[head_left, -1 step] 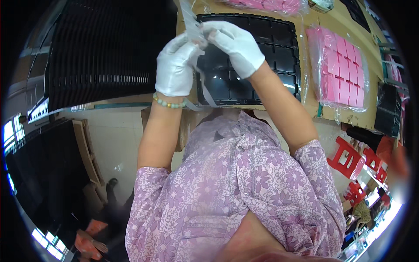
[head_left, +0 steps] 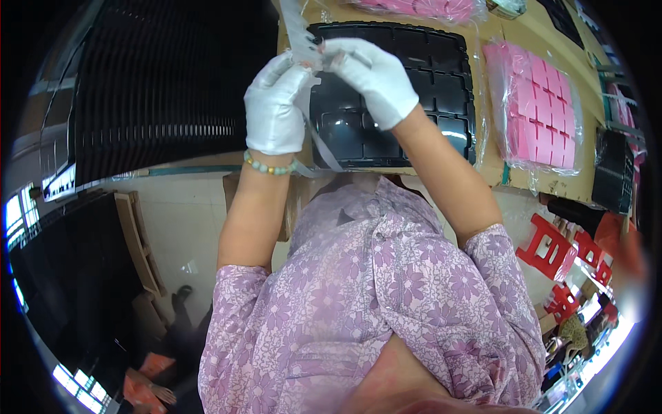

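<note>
- Above the left edge of the black tray [head_left: 431, 86], we've got both gloved hands meeting around the pale strip [head_left: 296, 38], and it's close work up there!
- Our left hand [head_left: 274, 107] has it pinched at the fingertips, probably so the toothed upper part stands up clear and steady.
- Our right hand [head_left: 376, 76] comes across with fingers bent right up to that same spot; whether it truly grips, we cannot tell, as the tips blur together.
- Below the left glove hangs a pale band, apparently the strip's other end, reaching the tray's near edge; we'd say it's left loose so the fingers have slack.
- Flat beneath the hands, the tray sits squarely before the body, likely for easy reach, while the wrapped pink pack [head_left: 541, 103] lies off to the right on the table [head_left: 514, 31], out of the elbow's way.
- And against the earlier frame? Tiny stuff: we see both gloves a touch lower, the right fingers less arched, the pinch point nearly unchanged.
</note>
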A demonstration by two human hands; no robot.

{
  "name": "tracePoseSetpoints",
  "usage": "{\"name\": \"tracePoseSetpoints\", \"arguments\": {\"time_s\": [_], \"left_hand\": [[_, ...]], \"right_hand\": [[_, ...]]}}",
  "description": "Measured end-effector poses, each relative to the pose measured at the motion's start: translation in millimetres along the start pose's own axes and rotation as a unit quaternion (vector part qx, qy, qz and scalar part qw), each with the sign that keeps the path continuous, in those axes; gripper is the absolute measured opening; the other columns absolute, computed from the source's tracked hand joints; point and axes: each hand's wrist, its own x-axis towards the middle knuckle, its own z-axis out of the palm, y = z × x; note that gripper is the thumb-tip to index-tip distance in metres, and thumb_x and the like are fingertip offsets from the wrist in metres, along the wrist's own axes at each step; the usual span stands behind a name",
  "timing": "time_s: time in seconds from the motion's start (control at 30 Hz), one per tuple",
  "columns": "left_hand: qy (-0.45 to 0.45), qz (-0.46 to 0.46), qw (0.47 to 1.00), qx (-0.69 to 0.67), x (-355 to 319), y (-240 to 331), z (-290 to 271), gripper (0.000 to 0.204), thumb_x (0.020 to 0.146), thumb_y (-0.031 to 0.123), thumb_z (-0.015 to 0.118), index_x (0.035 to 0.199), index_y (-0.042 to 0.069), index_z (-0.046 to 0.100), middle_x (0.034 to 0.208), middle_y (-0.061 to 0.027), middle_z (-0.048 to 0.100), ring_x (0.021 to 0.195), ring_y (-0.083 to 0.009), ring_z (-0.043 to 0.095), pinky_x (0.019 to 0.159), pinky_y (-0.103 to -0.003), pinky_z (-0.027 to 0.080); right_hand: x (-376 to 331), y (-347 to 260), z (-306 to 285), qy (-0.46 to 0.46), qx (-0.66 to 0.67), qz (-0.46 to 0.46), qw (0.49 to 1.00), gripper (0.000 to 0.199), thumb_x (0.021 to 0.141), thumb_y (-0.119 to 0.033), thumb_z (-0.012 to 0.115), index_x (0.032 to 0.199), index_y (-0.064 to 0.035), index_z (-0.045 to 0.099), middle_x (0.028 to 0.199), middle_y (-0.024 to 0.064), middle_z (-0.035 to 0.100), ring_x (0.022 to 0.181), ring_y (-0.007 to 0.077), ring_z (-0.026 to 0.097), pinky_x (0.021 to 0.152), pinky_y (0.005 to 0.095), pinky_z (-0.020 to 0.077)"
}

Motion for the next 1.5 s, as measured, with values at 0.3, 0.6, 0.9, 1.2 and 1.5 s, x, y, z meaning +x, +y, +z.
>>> {"name": "tracePoseSetpoints", "arguments": {"time_s": [0.3,0.6,0.9,1.2,1.5], "left_hand": [[0.005,0.083,0.991,0.107,4,10,10,0.020,0.088,0.003,0.060,0.106,-0.001,0.066,0.104,-0.0096,0.067,0.093,-0.0160,0.063,0.086,-0.029,0.048],[0.084,0.179,0.953,0.230,11,33,28,0.011,0.090,0.003,0.060,0.091,-0.003,0.069,0.086,-0.0032,0.066,0.079,-0.0092,0.061,0.070,-0.022,0.047],[0.187,0.128,0.947,0.229,7,33,13,0.023,0.091,0.014,0.062,0.101,-0.006,0.068,0.096,-0.0128,0.069,0.089,-0.0174,0.064,0.086,-0.029,0.049],[0.215,0.107,0.917,0.318,5,28,32,0.024,0.093,0.012,0.059,0.107,-0.005,0.068,0.103,-0.0138,0.070,0.097,-0.0185,0.064,0.091,-0.029,0.047],[0.215,0.097,0.929,0.285,18,19,33,0.026,0.094,0.014,0.058,0.107,-0.007,0.067,0.103,-0.0153,0.070,0.097,-0.0198,0.065,0.092,-0.029,0.047]], "right_hand": [[-11,19,25,0.121,-0.124,0.003,0.985,0.013,0.082,-0.010,0.069,0.090,0.0004,0.069,0.088,0.0081,0.066,0.081,0.0134,0.062,0.075,0.0261,0.0490],[4,-13,11,0.030,-0.433,-0.386,0.814,0.015,0.068,-0.006,0.068,0.083,-0.0068,0.067,0.083,0.0074,0.065,0.072,0.0240,0.060,0.066,0.0318,0.0484],[107,26,-85,-0.109,-0.605,0.024,0.788,0.025,0.082,-0.035,0.067,0.085,-0.0108,0.074,0.085,0.0126,0.069,0.084,0.0307,0.066,0.078,0.0388,0.0518],[166,74,-68,-0.258,-0.783,0.051,0.563,0.024,0.083,-0.037,0.067,0.094,-0.0182,0.075,0.101,0.0058,0.071,0.100,0.0272,0.065,0.085,0.0384,0.0530],[162,94,-69,-0.177,-0.785,0.038,0.593,0.020,0.080,-0.029,0.067,0.094,-0.0167,0.075,0.097,0.0066,0.072,0.094,0.0273,0.068,0.079,0.0395,0.0546]]}}
